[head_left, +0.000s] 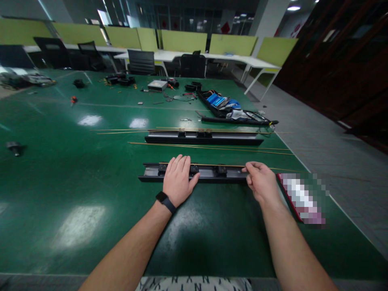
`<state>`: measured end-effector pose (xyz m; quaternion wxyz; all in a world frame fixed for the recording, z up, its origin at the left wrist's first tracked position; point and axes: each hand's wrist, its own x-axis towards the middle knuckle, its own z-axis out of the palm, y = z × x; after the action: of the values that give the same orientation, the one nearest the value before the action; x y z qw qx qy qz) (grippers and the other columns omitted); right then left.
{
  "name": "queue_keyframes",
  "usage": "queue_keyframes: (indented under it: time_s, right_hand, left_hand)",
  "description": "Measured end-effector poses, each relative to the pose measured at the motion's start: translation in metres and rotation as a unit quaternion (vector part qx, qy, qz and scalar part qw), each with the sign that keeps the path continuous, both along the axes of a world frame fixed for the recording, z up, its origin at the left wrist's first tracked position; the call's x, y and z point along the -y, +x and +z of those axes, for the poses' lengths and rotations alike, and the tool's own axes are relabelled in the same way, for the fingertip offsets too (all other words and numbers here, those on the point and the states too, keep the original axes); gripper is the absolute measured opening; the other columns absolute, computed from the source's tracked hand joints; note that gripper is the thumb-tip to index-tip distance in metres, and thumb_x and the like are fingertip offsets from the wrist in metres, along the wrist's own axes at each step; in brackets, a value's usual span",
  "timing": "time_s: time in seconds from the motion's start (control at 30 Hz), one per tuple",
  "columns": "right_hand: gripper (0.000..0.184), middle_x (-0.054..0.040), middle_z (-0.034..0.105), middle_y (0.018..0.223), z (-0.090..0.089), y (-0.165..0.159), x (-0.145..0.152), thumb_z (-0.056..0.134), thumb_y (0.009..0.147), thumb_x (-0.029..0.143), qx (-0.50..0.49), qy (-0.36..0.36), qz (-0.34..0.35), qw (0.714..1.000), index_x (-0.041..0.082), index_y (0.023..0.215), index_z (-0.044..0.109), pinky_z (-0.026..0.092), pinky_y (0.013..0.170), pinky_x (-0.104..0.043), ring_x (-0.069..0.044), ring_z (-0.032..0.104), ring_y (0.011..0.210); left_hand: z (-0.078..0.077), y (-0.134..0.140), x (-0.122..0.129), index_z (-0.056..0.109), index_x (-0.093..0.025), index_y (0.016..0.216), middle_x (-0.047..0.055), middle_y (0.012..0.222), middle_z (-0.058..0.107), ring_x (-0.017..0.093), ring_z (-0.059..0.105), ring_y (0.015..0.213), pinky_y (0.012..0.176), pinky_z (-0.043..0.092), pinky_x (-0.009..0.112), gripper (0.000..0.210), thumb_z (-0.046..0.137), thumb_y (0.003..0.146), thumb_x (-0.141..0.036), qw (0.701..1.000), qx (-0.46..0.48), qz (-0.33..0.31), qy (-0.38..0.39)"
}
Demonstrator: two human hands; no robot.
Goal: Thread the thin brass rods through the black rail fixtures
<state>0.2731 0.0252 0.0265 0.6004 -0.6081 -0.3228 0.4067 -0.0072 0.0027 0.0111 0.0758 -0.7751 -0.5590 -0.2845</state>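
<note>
A long black channel-shaped rail [209, 179] with a grey inside lies across the green table in front of me. Small black blocks sit in its trough, one of them a dark block [221, 170] between my hands. My left hand [178, 178] lies flat over the rail's left half, fingers stretched out, covering part of the blocks. At the rail's right end my right hand [259, 178] pinches a thin brass-coloured rod [212, 165], which runs along the far side of the trough and sticks out past the right end.
Behind lies a second black rail [204, 140] with loose thin rods [209, 147] beside it. A black tool bag [212, 107] with blue items is farther back. A red-edged, blurred flat object [303, 200] lies right, near the table edge. A dark tool part [14, 148] is far left.
</note>
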Motion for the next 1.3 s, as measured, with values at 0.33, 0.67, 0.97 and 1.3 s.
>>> queue_keyframes:
  time_s: [0.33, 0.67, 0.97, 1.3]
  right_hand:
    - [0.037, -0.0003, 0.07, 0.077, 0.0022, 0.0017, -0.0008, 0.085, 0.071, 0.036, -0.014, 0.005, -0.035, 0.999, 0.02, 0.09, 0.058, 0.021, 0.026, -0.014, -0.004, 0.043, 0.036]
    - [0.033, -0.001, 0.071, 0.077, 0.0026, 0.0036, -0.0002, 0.083, 0.072, 0.034, -0.005, 0.002, -0.023, 1.0, 0.019, 0.089, 0.059, 0.021, 0.027, -0.014, -0.004, 0.044, 0.037]
    - [0.032, -0.0009, 0.071, 0.077, 0.0051, 0.0027, -0.0009, 0.083, 0.071, 0.032, -0.01, -0.003, -0.037, 0.999, 0.02, 0.088, 0.059, 0.021, 0.026, -0.014, -0.005, 0.044, 0.036]
    - [0.03, -0.0016, 0.072, 0.078, 0.0066, 0.0036, -0.0005, 0.082, 0.072, 0.031, -0.01, -0.009, -0.047, 0.999, 0.019, 0.088, 0.059, 0.022, 0.027, -0.014, -0.005, 0.045, 0.037]
  left_hand:
    - [0.0002, -0.0001, 0.0003, 0.051, -0.011, 0.146, 0.018, 0.144, 0.06, 0.033, 0.048, 0.143, 0.124, 0.03, 0.052, 0.058, 0.05, 0.1, -0.046, 1.0, -0.001, 0.001, -0.003]
    - [0.0019, 0.0004, 0.0005, 0.052, -0.01, 0.145, 0.018, 0.144, 0.06, 0.033, 0.047, 0.143, 0.125, 0.03, 0.052, 0.058, 0.05, 0.1, -0.047, 1.0, -0.005, 0.003, -0.011]
    - [0.0003, -0.0006, 0.0002, 0.052, -0.009, 0.145, 0.017, 0.143, 0.061, 0.033, 0.048, 0.142, 0.125, 0.03, 0.051, 0.059, 0.05, 0.1, -0.048, 1.0, -0.007, 0.003, -0.004]
    - [-0.0009, -0.001, 0.0, 0.052, -0.009, 0.145, 0.018, 0.144, 0.06, 0.033, 0.047, 0.143, 0.125, 0.029, 0.05, 0.059, 0.051, 0.1, -0.047, 1.0, -0.004, 0.002, -0.004]
